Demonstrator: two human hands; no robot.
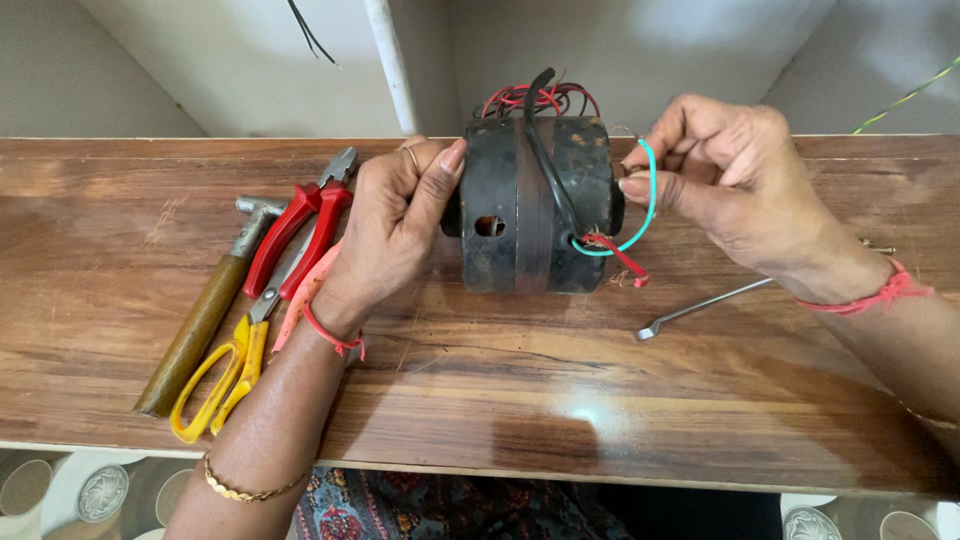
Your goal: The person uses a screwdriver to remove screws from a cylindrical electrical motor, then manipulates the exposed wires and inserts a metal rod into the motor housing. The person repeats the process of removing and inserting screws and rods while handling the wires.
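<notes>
Black motor (535, 205) on wooden bench (480, 390): left hand (395, 225) grips its side. Right hand (725, 185) pinches 1 teal wire (648, 195). Pliers (300, 225), scissors (225, 375), hammer (205, 310) lie left.

On the brown wood-grain table (480, 400), a black motor (535, 210) trails teal (648, 200) and red wires (520, 97); at nine o'clock lie red-handled pliers (295, 235) and yellow-handled scissors (225, 375).
</notes>
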